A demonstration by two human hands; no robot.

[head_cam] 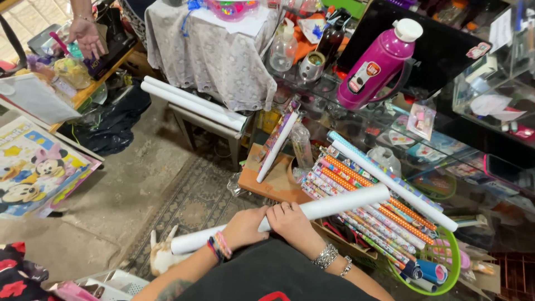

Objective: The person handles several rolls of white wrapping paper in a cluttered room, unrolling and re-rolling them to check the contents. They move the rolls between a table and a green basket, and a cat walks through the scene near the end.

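Note:
My left hand and my right hand sit side by side, both closed around a long white paper roll. The roll lies slanted across my lap, its left end low at the bottom and its right end raised over a stack of rolls. Both wrists carry bracelets. Beneath the roll's right half lie several patterned wrapping-paper rolls, leaning into a green basket.
A pink flask stands on a glass counter at the right. Two white rolls rest on a cloth-draped stool. Another person's hand hovers over a cluttered table at top left. A cartoon-print board lies left.

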